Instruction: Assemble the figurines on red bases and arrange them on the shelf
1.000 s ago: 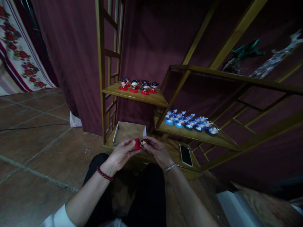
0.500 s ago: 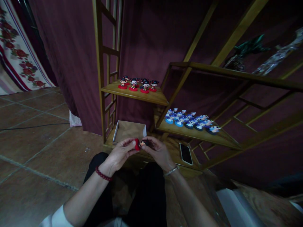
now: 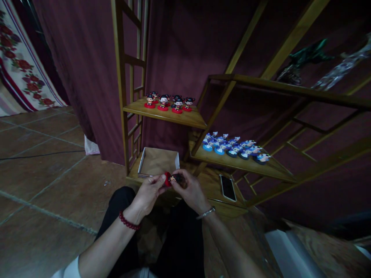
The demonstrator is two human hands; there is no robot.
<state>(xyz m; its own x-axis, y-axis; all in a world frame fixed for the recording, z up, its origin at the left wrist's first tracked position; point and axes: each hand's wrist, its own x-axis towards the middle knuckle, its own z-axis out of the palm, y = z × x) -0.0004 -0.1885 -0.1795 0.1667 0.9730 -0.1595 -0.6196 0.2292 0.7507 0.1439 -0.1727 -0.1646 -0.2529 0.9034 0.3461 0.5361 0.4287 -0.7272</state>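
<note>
Between my two hands is a small figurine (image 3: 173, 178) with black hair and a round red base, tipped on its side. My left hand (image 3: 151, 190) pinches the red base between thumb and fingers. The fingers of my right hand (image 3: 189, 189) are closed around the dark-haired head. Just beyond the hands lies an open shallow cardboard box (image 3: 159, 160) on the lowest board. Several similar red-based figurines (image 3: 163, 102) stand on the small upper shelf (image 3: 174, 117).
Several blue-and-white figurines (image 3: 232, 146) fill the right shelf (image 3: 261, 170). A phone (image 3: 228, 188) lies on the lower board at right. A wooden lattice post (image 3: 119, 77) rises at left, with a dark red curtain (image 3: 81, 77) behind. A grey-white box (image 3: 290, 251) sits at lower right.
Both hands, still holding the figurine, have dropped slightly toward me. My right wrist has turned a little. The figurines on the shelves have stayed in place.
</note>
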